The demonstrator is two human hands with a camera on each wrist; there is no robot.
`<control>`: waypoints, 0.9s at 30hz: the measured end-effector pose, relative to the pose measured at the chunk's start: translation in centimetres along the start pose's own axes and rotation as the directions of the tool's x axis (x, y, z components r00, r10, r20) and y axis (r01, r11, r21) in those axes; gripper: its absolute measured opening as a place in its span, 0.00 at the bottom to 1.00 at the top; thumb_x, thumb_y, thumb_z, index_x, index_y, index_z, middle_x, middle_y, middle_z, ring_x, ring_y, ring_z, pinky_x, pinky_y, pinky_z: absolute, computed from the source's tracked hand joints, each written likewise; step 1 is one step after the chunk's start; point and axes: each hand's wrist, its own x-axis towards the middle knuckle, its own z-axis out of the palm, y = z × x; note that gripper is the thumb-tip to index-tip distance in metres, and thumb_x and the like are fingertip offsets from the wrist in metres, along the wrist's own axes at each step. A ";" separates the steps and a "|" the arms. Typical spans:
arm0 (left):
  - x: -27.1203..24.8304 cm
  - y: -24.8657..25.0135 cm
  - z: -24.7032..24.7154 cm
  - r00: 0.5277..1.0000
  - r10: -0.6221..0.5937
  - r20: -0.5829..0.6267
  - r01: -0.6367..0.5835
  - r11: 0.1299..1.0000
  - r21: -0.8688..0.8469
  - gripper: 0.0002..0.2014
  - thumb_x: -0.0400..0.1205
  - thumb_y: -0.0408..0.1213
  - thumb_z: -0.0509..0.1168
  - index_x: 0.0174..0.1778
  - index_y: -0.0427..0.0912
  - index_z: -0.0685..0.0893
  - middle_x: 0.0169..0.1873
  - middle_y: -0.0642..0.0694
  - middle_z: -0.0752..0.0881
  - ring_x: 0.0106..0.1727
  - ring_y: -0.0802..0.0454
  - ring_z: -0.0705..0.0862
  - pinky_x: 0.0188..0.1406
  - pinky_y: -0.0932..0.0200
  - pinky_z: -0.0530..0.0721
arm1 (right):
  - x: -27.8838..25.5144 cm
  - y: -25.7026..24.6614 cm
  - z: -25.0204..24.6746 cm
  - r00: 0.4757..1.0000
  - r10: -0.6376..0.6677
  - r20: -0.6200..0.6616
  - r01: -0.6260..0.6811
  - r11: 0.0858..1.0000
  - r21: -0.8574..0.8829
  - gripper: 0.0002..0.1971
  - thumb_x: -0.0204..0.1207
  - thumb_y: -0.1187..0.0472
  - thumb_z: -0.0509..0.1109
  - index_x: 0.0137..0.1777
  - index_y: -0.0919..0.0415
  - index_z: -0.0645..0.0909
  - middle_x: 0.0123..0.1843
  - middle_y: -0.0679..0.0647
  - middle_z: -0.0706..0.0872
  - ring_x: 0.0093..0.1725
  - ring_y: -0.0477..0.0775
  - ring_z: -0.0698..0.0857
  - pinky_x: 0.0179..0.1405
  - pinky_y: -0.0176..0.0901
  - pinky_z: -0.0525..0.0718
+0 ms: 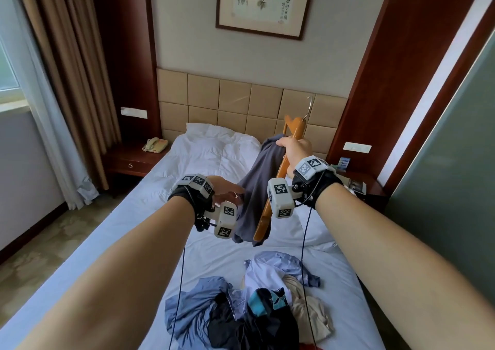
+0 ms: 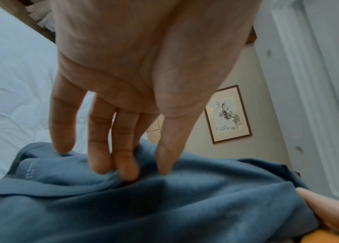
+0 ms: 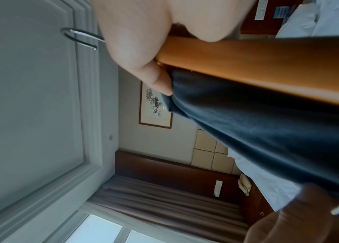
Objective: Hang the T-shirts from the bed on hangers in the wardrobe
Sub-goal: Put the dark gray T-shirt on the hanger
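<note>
The hanger is smooth, glossy orange wood with a shiny metal hook; at its nine o'clock hangs a matt, soft slate-blue cloth T-shirt.

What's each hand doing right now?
Left hand: open, straight fingers touching the grey-blue T-shirt.
Right hand: grips the wooden hanger and pinches the T-shirt against it.
</note>
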 end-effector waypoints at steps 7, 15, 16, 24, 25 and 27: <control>-1.1 0.8 0.9 0.990 0.139 -0.008 -0.134 0.943 -0.305 0.03 0.83 0.34 0.67 0.48 0.38 0.82 0.42 0.40 0.88 0.46 0.43 0.87 0.69 0.40 0.77 | 0.4 0.6 -0.8 0.999 0.031 -0.011 -0.032 0.999 -0.039 0.08 0.72 0.66 0.73 0.36 0.59 0.77 0.33 0.53 0.80 0.37 0.55 0.80 0.46 0.45 0.79; -2.1 3.3 0.8 0.905 0.341 -0.253 -0.412 0.849 -0.330 0.06 0.85 0.36 0.65 0.41 0.44 0.81 0.39 0.40 0.82 0.40 0.45 0.82 0.47 0.50 0.82 | 1.0 1.5 -1.7 0.991 0.117 0.058 -0.103 0.974 -0.204 0.04 0.72 0.63 0.74 0.40 0.63 0.82 0.39 0.61 0.86 0.41 0.61 0.86 0.53 0.56 0.88; -2.1 3.7 0.6 0.895 0.348 -0.277 -0.427 0.850 -0.310 0.07 0.84 0.37 0.66 0.40 0.45 0.82 0.40 0.39 0.82 0.43 0.44 0.82 0.50 0.48 0.81 | 1.0 1.6 -1.7 0.988 0.137 0.074 -0.118 0.969 -0.215 0.05 0.72 0.64 0.74 0.41 0.64 0.81 0.40 0.63 0.86 0.41 0.62 0.86 0.52 0.57 0.89; -3.2 6.1 -0.6 0.870 0.396 -0.294 -0.484 0.800 -0.354 0.09 0.85 0.26 0.63 0.57 0.42 0.83 0.39 0.41 0.84 0.35 0.49 0.84 0.32 0.56 0.86 | 0.8 1.5 -2.0 0.972 0.197 0.125 -0.153 0.944 -0.293 0.02 0.75 0.72 0.71 0.43 0.67 0.81 0.40 0.63 0.86 0.39 0.62 0.87 0.35 0.55 0.90; -3.7 6.4 -0.5 0.865 0.422 -0.272 -0.499 0.780 -0.378 0.10 0.86 0.24 0.60 0.57 0.40 0.83 0.38 0.41 0.85 0.33 0.50 0.85 0.31 0.58 0.88 | 0.9 1.5 -1.9 0.967 0.214 0.134 -0.170 0.945 -0.281 0.04 0.74 0.73 0.70 0.48 0.70 0.83 0.42 0.65 0.87 0.42 0.65 0.89 0.42 0.60 0.92; -4.1 6.9 -0.4 0.856 0.454 -0.245 -0.516 0.748 -0.416 0.12 0.87 0.22 0.57 0.52 0.37 0.85 0.41 0.39 0.86 0.35 0.50 0.87 0.34 0.59 0.90 | 1.0 1.6 -1.7 0.958 0.235 0.166 -0.181 0.941 -0.288 0.10 0.74 0.73 0.69 0.55 0.73 0.82 0.44 0.67 0.87 0.44 0.66 0.89 0.50 0.61 0.91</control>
